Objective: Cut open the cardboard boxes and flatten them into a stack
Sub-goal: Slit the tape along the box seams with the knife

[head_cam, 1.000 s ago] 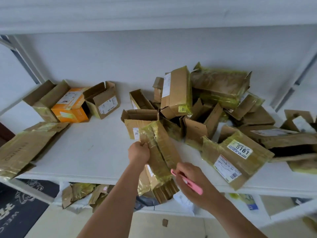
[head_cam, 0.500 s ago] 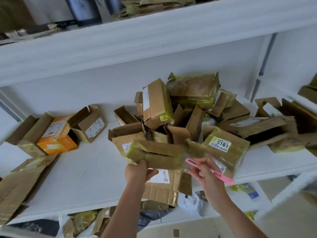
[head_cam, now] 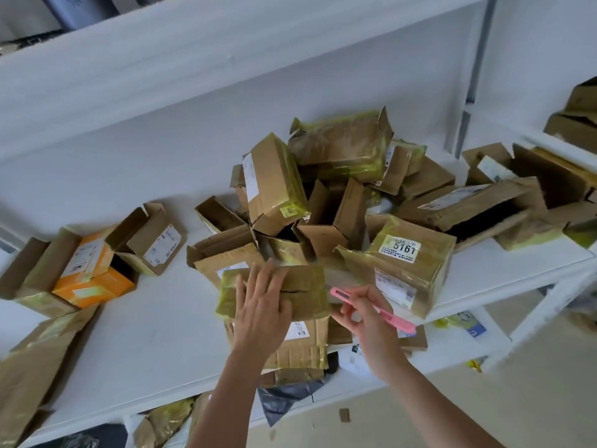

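Note:
A taped brown cardboard box (head_cam: 307,286), cut open and partly flattened, lies at the front of the white shelf (head_cam: 155,334). My left hand (head_cam: 261,305) rests flat on it with fingers spread and straight. My right hand (head_cam: 365,321) is just right of the box and pinches a pink box cutter (head_cam: 397,318), its tip pointing left toward the box. A box labelled 5161 (head_cam: 403,263) sits to the right. Behind is a heap of opened boxes (head_cam: 323,195).
An orange box (head_cam: 93,279) and an opened brown box (head_cam: 155,240) stand at the left. Flattened cardboard (head_cam: 29,373) lies at the far left edge. More boxes (head_cam: 575,124) fill the right shelf. A lower shelf holds scraps and bags (head_cam: 284,396).
The box went from hanging upright in my left hand to lying flat on the shelf. My left hand opened and now presses on it. My right hand stayed beside it with the cutter.

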Demonstrator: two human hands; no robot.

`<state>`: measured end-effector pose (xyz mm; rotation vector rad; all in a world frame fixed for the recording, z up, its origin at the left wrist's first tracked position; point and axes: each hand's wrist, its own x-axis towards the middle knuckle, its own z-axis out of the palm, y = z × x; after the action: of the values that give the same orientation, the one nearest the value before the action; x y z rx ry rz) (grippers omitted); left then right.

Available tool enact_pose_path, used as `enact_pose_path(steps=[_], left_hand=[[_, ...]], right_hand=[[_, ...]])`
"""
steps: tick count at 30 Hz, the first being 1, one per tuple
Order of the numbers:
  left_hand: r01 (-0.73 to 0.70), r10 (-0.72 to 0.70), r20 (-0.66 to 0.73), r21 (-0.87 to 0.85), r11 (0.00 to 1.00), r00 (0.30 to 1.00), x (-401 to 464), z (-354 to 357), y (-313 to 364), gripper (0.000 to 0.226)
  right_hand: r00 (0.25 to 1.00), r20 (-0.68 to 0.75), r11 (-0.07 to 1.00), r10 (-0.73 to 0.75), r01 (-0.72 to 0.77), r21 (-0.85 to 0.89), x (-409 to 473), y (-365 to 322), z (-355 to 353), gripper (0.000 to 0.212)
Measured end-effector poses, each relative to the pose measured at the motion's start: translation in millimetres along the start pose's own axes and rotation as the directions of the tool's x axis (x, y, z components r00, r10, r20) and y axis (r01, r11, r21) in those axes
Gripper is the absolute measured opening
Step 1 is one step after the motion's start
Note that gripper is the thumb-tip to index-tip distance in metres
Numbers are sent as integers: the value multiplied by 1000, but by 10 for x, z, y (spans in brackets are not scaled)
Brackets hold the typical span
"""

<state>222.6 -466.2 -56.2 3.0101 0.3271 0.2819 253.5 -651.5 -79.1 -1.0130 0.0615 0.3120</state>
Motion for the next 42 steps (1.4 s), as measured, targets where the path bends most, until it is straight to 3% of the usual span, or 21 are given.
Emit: enact_pose_path(steps=[2, 4, 8, 10, 16, 27, 42], left_hand=[[7, -19, 115, 107, 994, 993, 34, 117, -80, 73], [41, -62, 125, 165, 985, 990, 29, 210, -162, 74], [212, -208, 192, -1, 977, 959, -48, 305, -312, 68], [205, -205, 187, 18, 979, 961, -83, 334, -349, 75], [235, -220, 234, -36, 971, 947, -30, 352, -366, 54], [240, -214, 247, -79, 968, 945, -43, 347, -376, 53], [226, -212, 231, -34, 973, 950, -39, 374, -385, 59]], right_hand=[[1000, 14, 1000, 16, -16, -14, 0, 36, -3, 7], [1000, 9, 999, 18, -18, -33, 26, 61, -21, 7], [999, -42, 998, 28, -30, -54, 164, 147, -11, 11], [999, -33, 996, 31, -33, -79, 238, 201, 62, 11], [1000, -8, 979, -29, 27, -203, 352, 345, 260, 12], [998, 17, 960, -69, 70, -272, 401, 436, 265, 15], [977, 186, 900, -101, 170, -402, 271, 405, 62, 16]])
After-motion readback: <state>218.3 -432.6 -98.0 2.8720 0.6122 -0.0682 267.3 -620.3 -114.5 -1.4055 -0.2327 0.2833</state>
